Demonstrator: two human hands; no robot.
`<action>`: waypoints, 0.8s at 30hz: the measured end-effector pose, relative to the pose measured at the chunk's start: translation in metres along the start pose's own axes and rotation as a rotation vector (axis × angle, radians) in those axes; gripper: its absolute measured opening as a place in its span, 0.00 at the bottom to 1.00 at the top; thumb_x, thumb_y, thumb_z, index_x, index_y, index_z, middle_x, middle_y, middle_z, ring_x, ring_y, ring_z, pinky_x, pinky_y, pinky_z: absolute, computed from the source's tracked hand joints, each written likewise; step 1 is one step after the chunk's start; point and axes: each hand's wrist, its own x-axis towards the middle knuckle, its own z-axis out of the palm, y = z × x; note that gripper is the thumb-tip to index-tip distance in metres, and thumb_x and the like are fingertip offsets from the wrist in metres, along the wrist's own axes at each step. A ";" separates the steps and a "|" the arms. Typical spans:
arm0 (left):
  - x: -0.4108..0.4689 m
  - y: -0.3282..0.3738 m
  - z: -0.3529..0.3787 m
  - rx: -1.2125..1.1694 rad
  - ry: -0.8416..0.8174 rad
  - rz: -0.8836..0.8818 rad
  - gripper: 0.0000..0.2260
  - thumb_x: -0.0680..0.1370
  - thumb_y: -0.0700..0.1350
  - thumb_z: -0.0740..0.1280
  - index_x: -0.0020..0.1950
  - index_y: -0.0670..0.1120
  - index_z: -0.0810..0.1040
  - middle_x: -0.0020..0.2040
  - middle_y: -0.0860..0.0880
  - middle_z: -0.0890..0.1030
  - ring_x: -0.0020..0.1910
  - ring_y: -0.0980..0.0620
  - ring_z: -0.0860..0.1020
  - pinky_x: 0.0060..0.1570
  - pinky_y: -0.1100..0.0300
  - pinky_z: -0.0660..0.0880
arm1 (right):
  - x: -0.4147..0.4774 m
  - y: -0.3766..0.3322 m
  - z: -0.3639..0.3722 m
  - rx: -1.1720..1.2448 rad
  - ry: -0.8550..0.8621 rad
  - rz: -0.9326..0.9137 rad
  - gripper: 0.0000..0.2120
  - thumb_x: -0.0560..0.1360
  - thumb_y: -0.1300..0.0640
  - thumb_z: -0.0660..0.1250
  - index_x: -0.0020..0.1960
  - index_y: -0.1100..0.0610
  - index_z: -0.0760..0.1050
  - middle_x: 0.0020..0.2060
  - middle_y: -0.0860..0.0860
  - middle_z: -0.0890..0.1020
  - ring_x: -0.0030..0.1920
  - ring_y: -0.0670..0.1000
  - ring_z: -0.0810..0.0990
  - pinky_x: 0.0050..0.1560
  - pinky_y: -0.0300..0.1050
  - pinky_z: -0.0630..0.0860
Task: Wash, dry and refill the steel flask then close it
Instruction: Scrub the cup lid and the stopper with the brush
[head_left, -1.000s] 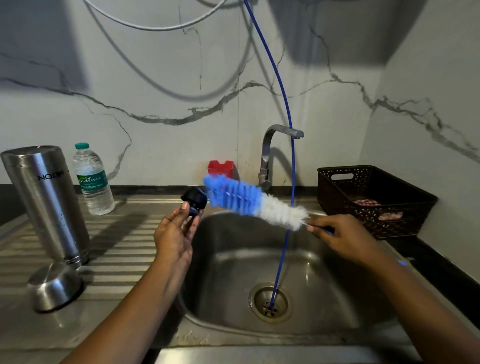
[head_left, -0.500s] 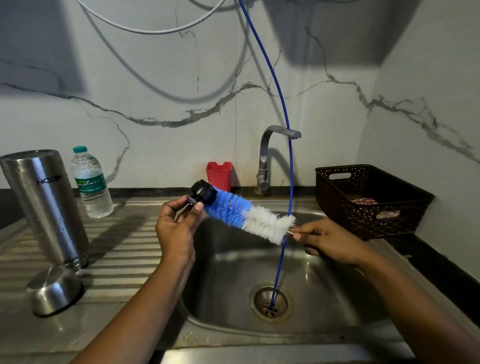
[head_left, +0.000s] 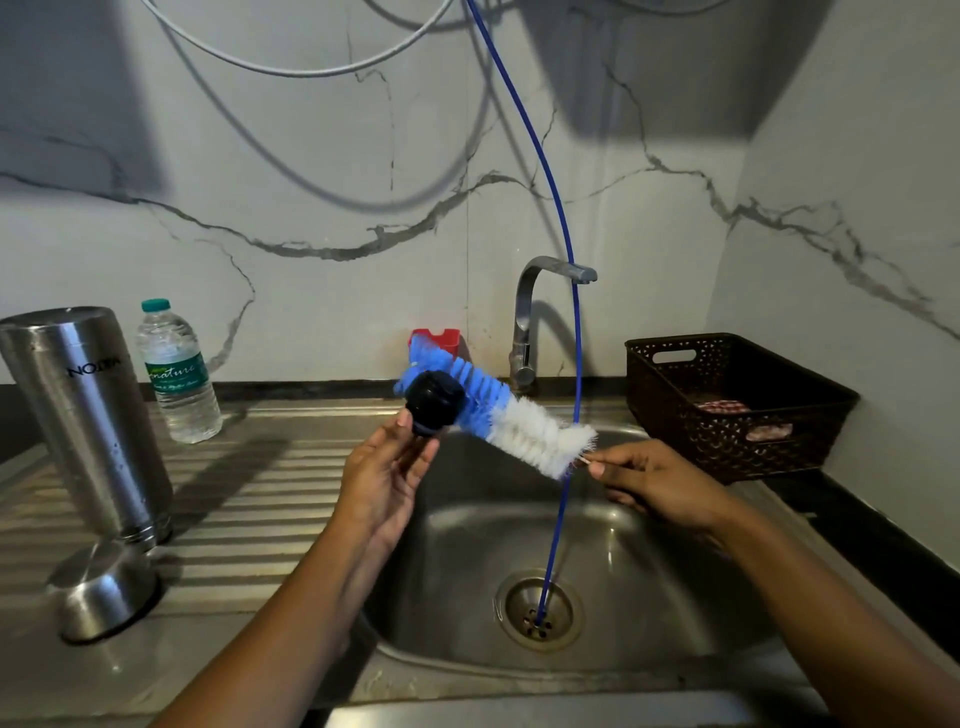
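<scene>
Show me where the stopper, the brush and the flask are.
stopper (head_left: 434, 402), head view, on its black round body.
brush (head_left: 530, 436), head view, on the white bristles.
flask (head_left: 88, 415), head view, on its steel side.

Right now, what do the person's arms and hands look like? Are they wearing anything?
Nothing worn that shows. The left hand and right hand are bare: no gloves, rings or bracelets in view. The left forearm and right forearm are bare too, with no sleeves or watch.
</scene>
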 end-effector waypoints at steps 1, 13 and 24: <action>-0.003 0.000 0.003 -0.012 -0.006 -0.038 0.19 0.57 0.48 0.81 0.44 0.42 0.83 0.44 0.43 0.84 0.40 0.49 0.84 0.34 0.64 0.80 | 0.002 0.000 0.004 0.008 0.009 -0.012 0.11 0.79 0.58 0.61 0.57 0.54 0.79 0.23 0.48 0.66 0.26 0.48 0.59 0.27 0.40 0.54; 0.000 0.009 -0.001 -0.051 0.110 -0.074 0.10 0.63 0.45 0.72 0.42 0.44 0.84 0.43 0.45 0.83 0.36 0.52 0.84 0.32 0.65 0.79 | 0.000 -0.007 0.001 0.005 0.040 -0.065 0.10 0.78 0.58 0.63 0.45 0.49 0.82 0.23 0.49 0.66 0.26 0.48 0.59 0.28 0.40 0.55; -0.007 -0.009 0.005 0.112 -0.161 -0.064 0.37 0.42 0.48 0.85 0.50 0.45 0.83 0.46 0.48 0.85 0.43 0.54 0.84 0.39 0.65 0.80 | 0.006 -0.019 0.035 0.404 0.303 0.089 0.09 0.78 0.53 0.63 0.44 0.55 0.79 0.21 0.44 0.59 0.19 0.42 0.54 0.21 0.29 0.51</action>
